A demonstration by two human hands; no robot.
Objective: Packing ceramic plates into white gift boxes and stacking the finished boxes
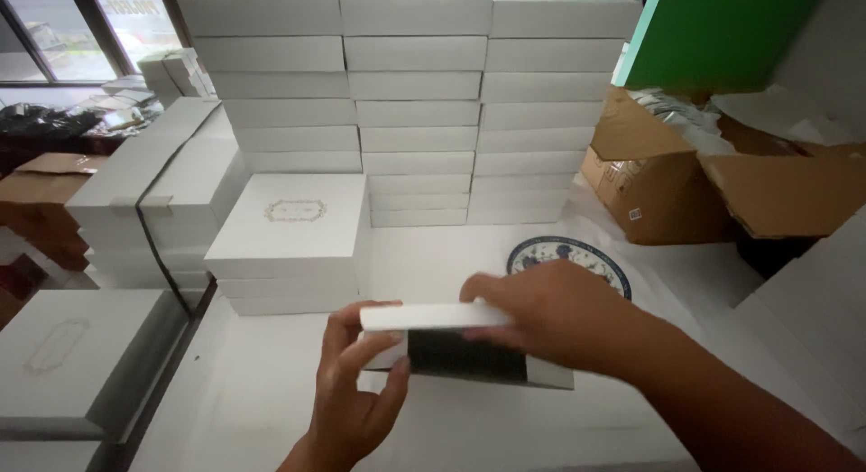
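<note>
Both hands hold a flat white box (433, 317) with a dark inner face (465, 356) showing beneath its lid, just above the white table (262, 391). My left hand (354, 391) grips the box's left end from below, thumb and fingers around the corner. My right hand (550, 311) lies over the box's right part, fingers curled on its top edge. Behind the right hand a blue-patterned plate (577, 254) lies flat on the table, partly hidden.
Tall stacks of white boxes (415, 102) fill the back. A short stack with a gold emblem (293, 228) stands at left, strapped bundles (149, 201) beyond it. Open cardboard cartons (686, 183) sit at right. Another white box (72, 364) is at lower left.
</note>
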